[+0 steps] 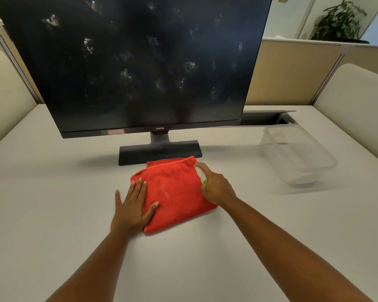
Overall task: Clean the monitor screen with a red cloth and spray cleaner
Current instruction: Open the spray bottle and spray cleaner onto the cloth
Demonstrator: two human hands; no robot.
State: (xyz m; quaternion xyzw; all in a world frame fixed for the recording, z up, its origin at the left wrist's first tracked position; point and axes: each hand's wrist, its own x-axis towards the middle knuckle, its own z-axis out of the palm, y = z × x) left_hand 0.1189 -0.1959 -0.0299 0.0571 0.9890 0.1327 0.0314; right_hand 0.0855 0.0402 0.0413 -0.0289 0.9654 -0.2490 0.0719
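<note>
The monitor [140, 62] fills the upper half of the frame, its dark screen dotted all over with whitish smudges, so no wiping shows yet. The folded red cloth [175, 192] lies flat on the desk [52, 214] at centre frame, its far edge just in front of the monitor's base [159, 151].

The left hand [133, 205] is spread flat, fingers straight, resting on the cloth's left edge with the thumb out over the fabric, as if pinning it down. The right hand [216, 186] is curled round a small white spray bottle [201, 174] with a green mark, held at the cloth's right edge with the nozzle end towards the cloth. Whether a finger is pressing the pump cannot be told, and no mist or damp patch is visible on the fabric.

A clear plastic tub [299, 153] sits at right of frame, well apart from the cloth, and a potted plant [338, 20] stands behind the partition at upper right.

By my reading the job is near its start: the cloth is being readied with cleaner. Still to come are lifting the cloth, wiping the whole screen, and putting the bottle down.
</note>
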